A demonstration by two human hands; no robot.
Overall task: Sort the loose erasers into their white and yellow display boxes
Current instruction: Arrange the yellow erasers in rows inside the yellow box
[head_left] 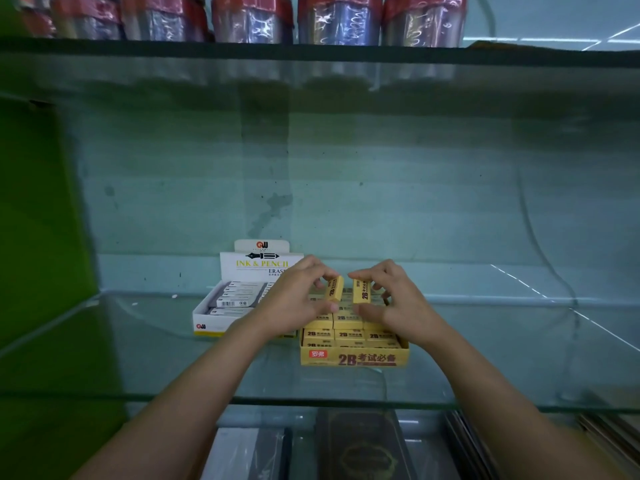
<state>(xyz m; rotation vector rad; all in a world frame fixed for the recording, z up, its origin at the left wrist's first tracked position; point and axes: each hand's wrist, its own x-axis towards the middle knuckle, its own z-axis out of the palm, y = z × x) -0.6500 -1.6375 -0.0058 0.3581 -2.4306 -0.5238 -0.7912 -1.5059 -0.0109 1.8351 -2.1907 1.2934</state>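
Here, both my hands are over the yellow display box [353, 356] on the glass shelf [485, 341]. My left hand [294, 299] pinches one yellow eraser [334, 288] between thumb and fingertips, held on end. My right hand [391, 299] pinches a second yellow eraser [362, 291] the same way, just beside the first. Rows of yellow erasers fill the box below. The white display box [221, 313] sits touching its left side, grey-sleeved erasers inside.
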